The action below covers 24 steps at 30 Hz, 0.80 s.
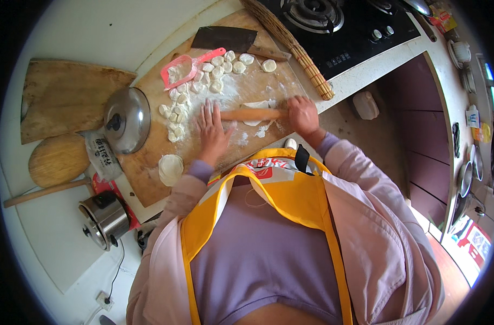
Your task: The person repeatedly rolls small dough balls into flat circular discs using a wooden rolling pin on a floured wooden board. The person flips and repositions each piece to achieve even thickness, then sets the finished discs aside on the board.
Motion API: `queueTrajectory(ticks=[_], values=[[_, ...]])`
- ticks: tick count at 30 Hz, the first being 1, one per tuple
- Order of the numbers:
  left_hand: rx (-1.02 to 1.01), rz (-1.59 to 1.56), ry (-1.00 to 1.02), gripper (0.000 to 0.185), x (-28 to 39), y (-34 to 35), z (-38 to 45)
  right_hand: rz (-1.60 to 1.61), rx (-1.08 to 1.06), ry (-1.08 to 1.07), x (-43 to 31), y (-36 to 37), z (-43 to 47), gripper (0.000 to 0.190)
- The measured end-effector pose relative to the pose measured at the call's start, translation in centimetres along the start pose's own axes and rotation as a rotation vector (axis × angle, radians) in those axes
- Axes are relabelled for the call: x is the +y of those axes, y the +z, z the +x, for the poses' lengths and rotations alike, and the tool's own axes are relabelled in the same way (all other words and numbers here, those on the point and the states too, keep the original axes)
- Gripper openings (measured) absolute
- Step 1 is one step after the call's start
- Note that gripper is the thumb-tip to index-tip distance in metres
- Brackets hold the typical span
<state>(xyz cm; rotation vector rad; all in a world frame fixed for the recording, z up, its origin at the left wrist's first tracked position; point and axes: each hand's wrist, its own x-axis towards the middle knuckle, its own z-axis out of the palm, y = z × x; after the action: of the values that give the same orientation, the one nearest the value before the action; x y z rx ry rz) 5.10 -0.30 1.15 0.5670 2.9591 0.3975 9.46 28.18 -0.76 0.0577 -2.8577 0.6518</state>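
Observation:
My right hand (pixel 303 115) is closed around the right end of a wooden rolling pin (pixel 251 114), blurred by motion. At the pin's left end my left hand (pixel 213 128) lies palm down, fingers stretched out, also blurred; the pin's tip is hidden there. Beneath the pin a flattened piece of dough (pixel 254 122) shows on both sides. Several small dough pieces (pixel 217 73) lie floured beyond and left of my left hand. A rolled-out dough round (pixel 171 170) rests near my left forearm. All of it is on a large wooden board (pixel 143 178).
A pink scoop (pixel 178 74) holds flour. Behind the dough lies a cleaver (pixel 224 38). A bundled-straw brush (pixel 308 67) lies along the board's right edge, beside a gas stove (pixel 352 32). At left are a metal lid (pixel 129 120) and an electric pot (pixel 105 219).

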Motion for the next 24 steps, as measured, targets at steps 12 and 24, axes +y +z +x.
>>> queueTrajectory(ticks=[12,24], values=[[-0.146,0.060,-0.020,0.085,0.6,-0.9,-2.4,-0.015,0.055,-0.066,0.9,-0.4,-0.2,0.006],[0.049,-0.023,0.012,0.082,0.1,0.0,-0.3,-0.018,-0.013,-0.069,1.1,-0.4,0.9,0.008]])
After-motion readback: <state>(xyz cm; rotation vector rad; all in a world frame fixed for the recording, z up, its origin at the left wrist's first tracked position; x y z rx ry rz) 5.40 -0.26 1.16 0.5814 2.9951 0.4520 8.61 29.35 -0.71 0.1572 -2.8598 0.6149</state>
